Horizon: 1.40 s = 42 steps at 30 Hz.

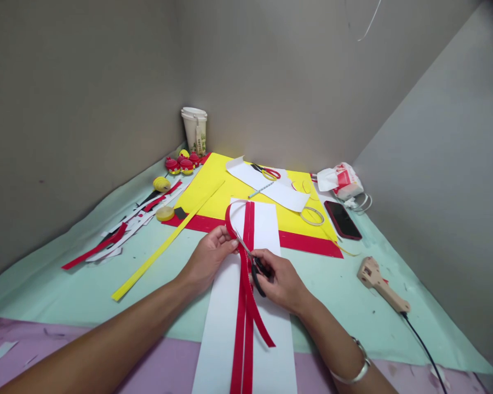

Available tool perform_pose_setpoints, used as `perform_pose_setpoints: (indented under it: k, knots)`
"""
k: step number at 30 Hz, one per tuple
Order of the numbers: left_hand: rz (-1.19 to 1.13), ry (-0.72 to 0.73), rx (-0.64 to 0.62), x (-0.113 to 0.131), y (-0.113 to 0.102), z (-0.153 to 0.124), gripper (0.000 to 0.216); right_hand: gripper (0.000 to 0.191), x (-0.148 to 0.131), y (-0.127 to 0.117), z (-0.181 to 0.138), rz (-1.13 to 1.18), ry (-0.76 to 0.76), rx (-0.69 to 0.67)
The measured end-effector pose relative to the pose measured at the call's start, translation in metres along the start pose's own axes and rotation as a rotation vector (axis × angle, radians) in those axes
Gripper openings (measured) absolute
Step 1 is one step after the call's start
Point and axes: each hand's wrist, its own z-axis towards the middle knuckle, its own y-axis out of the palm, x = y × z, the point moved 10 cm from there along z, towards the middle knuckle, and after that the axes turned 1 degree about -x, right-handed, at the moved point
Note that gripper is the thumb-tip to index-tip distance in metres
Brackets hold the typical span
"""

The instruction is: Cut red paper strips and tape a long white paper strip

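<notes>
My left hand (208, 254) pinches a narrow red strip (257, 316) between thumb and fingers. The strip curls above that hand, and its lower end hangs down to the right. My right hand (282, 279) is closed round the black handles of a pair of scissors (259, 273), whose blades meet the red strip beside my left fingers. I cannot tell whether the blades have cut into it. Below both hands lies a long white sheet (221, 317) with two parallel red bands (237, 350) running along its length.
Yellow sheets (205, 191) with a red border lie behind. A yellow strip (156, 254) and paper scraps (119, 235) are at left, near a cup (195, 131). At right are a phone (342, 220), a glue gun (382, 285) and a tissue pack (347, 181).
</notes>
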Motion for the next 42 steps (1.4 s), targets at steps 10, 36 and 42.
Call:
perform_pose_setpoints:
  k: [10, 36, 42]
  knots:
    - [0.001, 0.009, -0.021, 0.0, 0.002, 0.001, 0.021, 0.042, -0.001, -0.001, 0.0, -0.002, -0.018, 0.011]
    - [0.021, 0.071, -0.033, 0.009, 0.005, 0.001, 0.024, 0.04, -0.005, -0.004, 0.001, -0.056, -0.083, 0.06]
    - [0.031, 0.08, -0.029, 0.011, 0.005, 0.001, 0.024, 0.04, -0.007, -0.004, 0.001, -0.06, -0.101, 0.067]
